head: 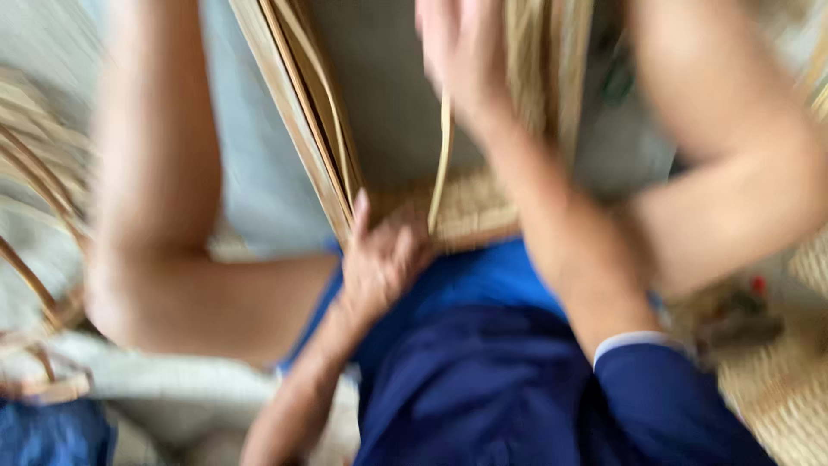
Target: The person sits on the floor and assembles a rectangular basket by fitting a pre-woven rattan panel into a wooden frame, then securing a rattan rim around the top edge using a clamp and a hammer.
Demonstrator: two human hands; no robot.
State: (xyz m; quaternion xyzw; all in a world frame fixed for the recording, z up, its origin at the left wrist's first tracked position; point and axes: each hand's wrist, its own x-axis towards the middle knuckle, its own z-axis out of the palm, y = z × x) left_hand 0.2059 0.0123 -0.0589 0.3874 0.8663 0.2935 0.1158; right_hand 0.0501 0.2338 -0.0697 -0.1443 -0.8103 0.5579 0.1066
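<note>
The view is badly blurred, so only the larger shapes can be told. The left hand (382, 259) sits low in the middle, fingers curled and pressed down on the near edge of a flat woven panel of pale straw-coloured cane (470, 211), with one finger pointing up along a bundle of long, thin tan cane strips (302, 112) that rises from just beside that hand toward the top edge. Whether the left hand is actually clamped on the panel or only pushing on it cannot be told.

The right hand (461, 52) is higher up, above and slightly to the right of the left hand. It seems partly closed around a single narrow pale cane strip (443, 164), which runs down from it to the woven panel, ending just right of the left hand; the blur hides the exact grip. More upright cane strips (552, 69) stand behind the right hand.

Below both hands lies dark blue cloth (483, 362), with a blue sleeve with a pale cuff (655, 380) on the right forearm. Bare knees frame the hands on either side. To the far left of the left hand are curved brown cane loops (34, 173), and at the lower right a patch of woven straw matting (776, 388).
</note>
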